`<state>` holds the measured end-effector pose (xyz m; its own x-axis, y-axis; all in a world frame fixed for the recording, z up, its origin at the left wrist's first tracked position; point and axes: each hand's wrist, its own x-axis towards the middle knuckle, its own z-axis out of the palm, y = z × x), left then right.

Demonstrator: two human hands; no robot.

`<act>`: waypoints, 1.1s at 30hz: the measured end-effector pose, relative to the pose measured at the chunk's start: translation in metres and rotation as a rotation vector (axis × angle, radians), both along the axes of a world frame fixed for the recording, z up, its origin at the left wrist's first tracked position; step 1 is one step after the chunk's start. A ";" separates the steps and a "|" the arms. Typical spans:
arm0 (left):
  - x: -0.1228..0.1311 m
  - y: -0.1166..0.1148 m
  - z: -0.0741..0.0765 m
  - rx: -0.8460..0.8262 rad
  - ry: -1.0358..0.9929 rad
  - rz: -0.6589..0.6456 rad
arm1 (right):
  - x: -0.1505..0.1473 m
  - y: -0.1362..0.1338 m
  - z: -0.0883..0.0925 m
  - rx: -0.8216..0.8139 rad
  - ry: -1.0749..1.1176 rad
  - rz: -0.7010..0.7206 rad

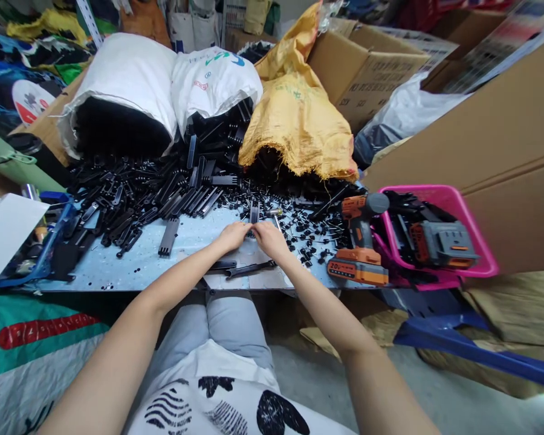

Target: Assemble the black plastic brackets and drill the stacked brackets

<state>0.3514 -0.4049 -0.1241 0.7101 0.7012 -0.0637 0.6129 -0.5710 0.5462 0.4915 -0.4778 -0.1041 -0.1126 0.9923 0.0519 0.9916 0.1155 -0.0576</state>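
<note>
My left hand (236,234) and my right hand (268,237) meet over the middle of the blue worktop (149,266). Their fingers are closed together at the near end of a slim black plastic part (254,212), which points away from me. How each hand shares the hold is partly hidden by the fingers. Just right of the part lies a small brass-coloured metal piece (274,212). Close to my wrists, long black parts (249,269) rest on a pale sheet (281,278) at the worktop's front edge. A wider slotted black part (168,237) lies to the left.
Piles of black parts (118,193) spill from white sacks (122,78) and a yellow sack (299,121). Small black-headed pieces (310,232) scatter rightwards. An orange cordless drill (360,241) stands beside a pink basket (478,241) holding a battery pack (448,244). Left is a blue tray (49,254).
</note>
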 end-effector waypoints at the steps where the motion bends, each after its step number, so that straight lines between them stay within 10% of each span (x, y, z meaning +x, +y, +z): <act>1: 0.008 0.006 -0.002 -0.032 -0.015 0.042 | -0.001 0.015 0.001 0.019 -0.015 -0.005; 5: 0.004 0.017 -0.005 -0.049 -0.060 0.214 | -0.011 0.069 0.000 0.023 -0.112 0.139; 10: -0.076 0.000 0.009 -0.116 -0.183 0.422 | -0.010 0.097 -0.011 -0.036 -0.179 0.115; 15: -0.159 -0.049 0.018 -0.860 -0.850 0.794 | 0.000 0.092 -0.024 -0.009 -0.178 0.119; 18: -0.172 -0.076 0.015 -1.029 -0.963 0.879 | 0.002 0.087 -0.029 -0.028 -0.180 0.017; 26: -0.172 -0.084 0.005 -0.827 -0.838 0.881 | 0.009 0.070 -0.021 -0.122 -0.125 0.137; 33: -0.167 -0.085 -0.007 -0.432 -0.688 0.722 | -0.017 0.033 0.004 -0.062 0.565 0.134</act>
<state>0.1848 -0.4898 -0.1309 0.1173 0.9814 -0.1519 0.2128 0.1246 0.9691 0.4744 -0.4450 -0.1001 -0.2095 0.9743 0.0829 0.7820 0.2178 -0.5839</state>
